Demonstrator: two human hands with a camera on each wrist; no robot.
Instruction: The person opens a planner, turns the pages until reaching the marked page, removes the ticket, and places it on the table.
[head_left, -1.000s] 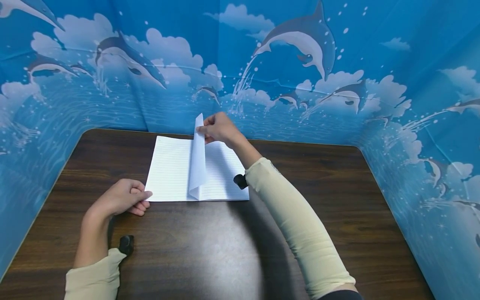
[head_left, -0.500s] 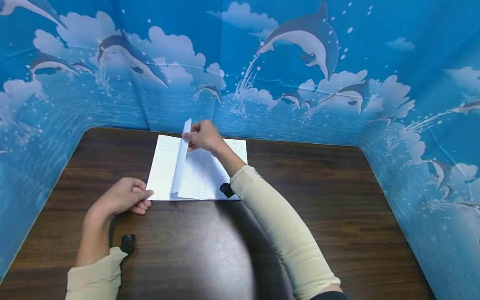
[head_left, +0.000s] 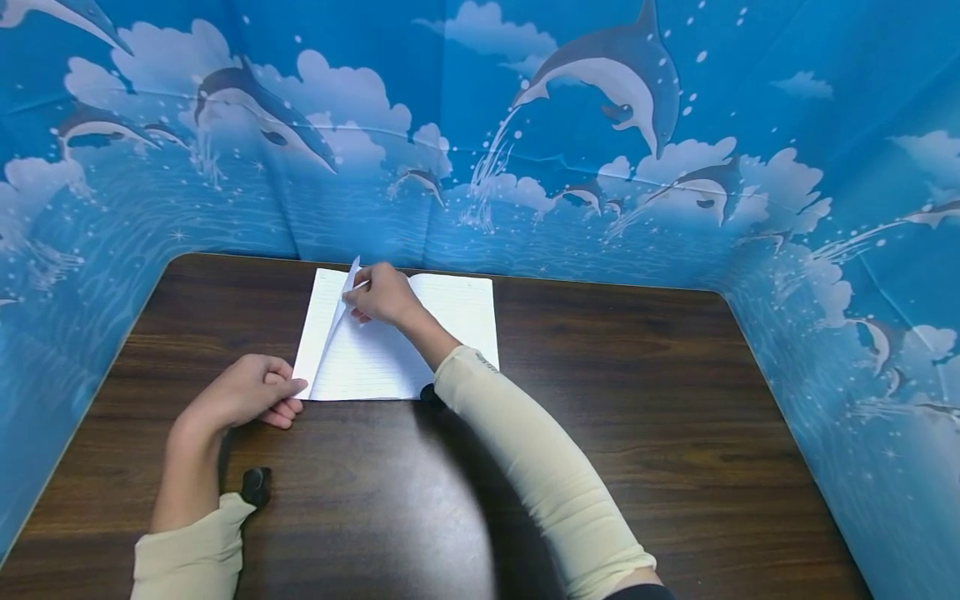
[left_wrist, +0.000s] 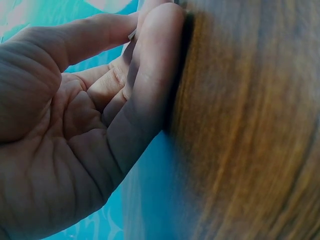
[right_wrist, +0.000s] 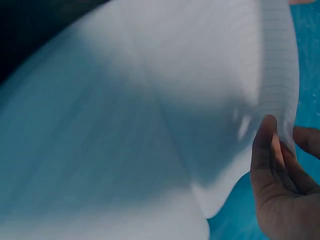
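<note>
The cream fabric right sleeve (head_left: 536,467), its dark print (head_left: 487,362) illegible, hides a near corner of the open white lined notebook (head_left: 459,312). The right wrist view crops the bare right hand (right_wrist: 286,200).

left hand (head_left: 249,392) and right hand (head_left: 382,293) both pinch.

Left hand (head_left: 247,390): bare | left sleeve (head_left: 187,557): pale cream, creased | left wrist device (head_left: 256,487): small, black, blocky | right hand (head_left: 386,293): bare | right sleeve (head_left: 540,462): pale cream, wrinkled, dark print (head_left: 486,361) near cuff | right wrist device (head_left: 430,393): black, partly hidden | upper garment (head_left: 642,592): dark edge shows
</note>
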